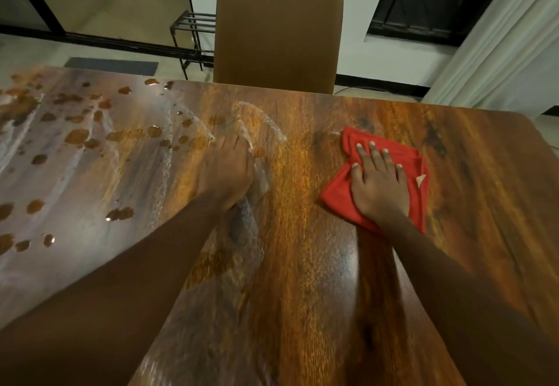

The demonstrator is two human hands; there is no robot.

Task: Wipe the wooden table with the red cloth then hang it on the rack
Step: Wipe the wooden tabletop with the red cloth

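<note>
Mid-wipe, the right hand point(379, 186) lay spread on the red cloth point(338, 196), right of centre on the wooden table point(302, 264); the left hand point(225, 171) rested flat mid-frame. The droplets point(77, 136) at left probably called for the next sweep.

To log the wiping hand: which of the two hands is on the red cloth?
The right hand, fingers spread flat on the red cloth; the left hand rests on the bare table.
</note>
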